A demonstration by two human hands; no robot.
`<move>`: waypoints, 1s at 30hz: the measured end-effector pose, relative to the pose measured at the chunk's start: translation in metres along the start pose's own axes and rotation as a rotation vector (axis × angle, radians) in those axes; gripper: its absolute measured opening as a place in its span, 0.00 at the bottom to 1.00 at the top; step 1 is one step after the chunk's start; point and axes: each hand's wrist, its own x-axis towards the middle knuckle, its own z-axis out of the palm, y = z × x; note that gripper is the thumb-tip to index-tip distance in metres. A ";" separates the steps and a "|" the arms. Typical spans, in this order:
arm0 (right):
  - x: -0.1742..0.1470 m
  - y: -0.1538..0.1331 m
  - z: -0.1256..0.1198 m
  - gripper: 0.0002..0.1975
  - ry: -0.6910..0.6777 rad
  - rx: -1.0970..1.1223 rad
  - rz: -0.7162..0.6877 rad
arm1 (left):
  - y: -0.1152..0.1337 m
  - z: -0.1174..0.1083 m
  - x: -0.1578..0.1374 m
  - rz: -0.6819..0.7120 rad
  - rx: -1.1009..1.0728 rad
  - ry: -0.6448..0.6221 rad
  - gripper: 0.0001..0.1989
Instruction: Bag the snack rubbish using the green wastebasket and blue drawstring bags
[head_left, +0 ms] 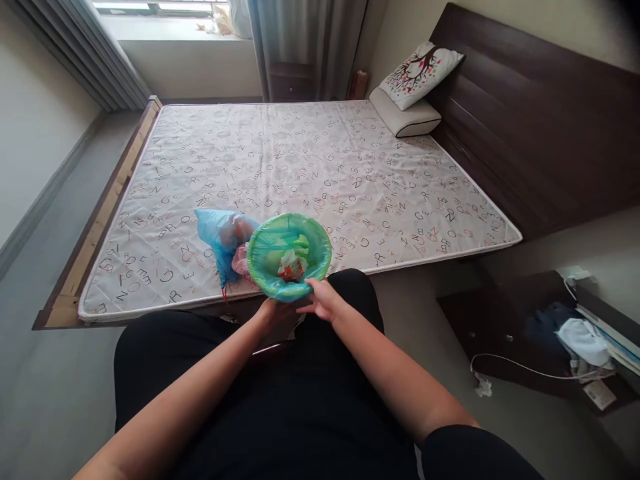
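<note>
A small green trash bin [324, 233], lined with a thin blue-green plastic bag, is held tilted toward me above my lap. Crumpled tissue with red marks [291, 265] and light green scraps lie inside it. My right hand [324, 300] grips the near right rim, its thumb on the edge and its other fingers partly below. Against the bin's near underside is my left hand [273, 310], holding it with the fingers mostly hidden. Just left of the bin, a blue translucent drawstring bag [213, 230] with things inside lies on the mattress, beside a pink cloth-like item [241, 261].
The letter-printed mattress [310, 167] spreads out in front of me, with a wooden bed frame edge [107, 207] at left. A tree-print cushion [417, 73] rests on a white pillow [400, 113] near the dark headboard [520, 100]. At right stands a dark nightstand [480, 317] with a white cable.
</note>
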 end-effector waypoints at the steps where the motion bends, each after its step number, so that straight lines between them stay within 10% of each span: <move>1: -0.002 0.002 0.000 0.18 -0.005 0.015 0.012 | -0.001 -0.002 -0.003 0.007 -0.022 0.006 0.17; 7: 0.034 -0.049 -0.043 0.14 0.310 0.152 -0.162 | 0.017 -0.012 -0.023 0.042 -0.172 0.116 0.14; 18: 0.073 -0.065 -0.070 0.05 -0.027 0.006 -0.065 | 0.071 0.003 -0.057 0.080 -0.222 0.214 0.04; 30: 0.069 -0.043 -0.055 0.13 -0.025 -0.090 -0.128 | 0.127 0.017 -0.061 0.469 -0.008 0.151 0.12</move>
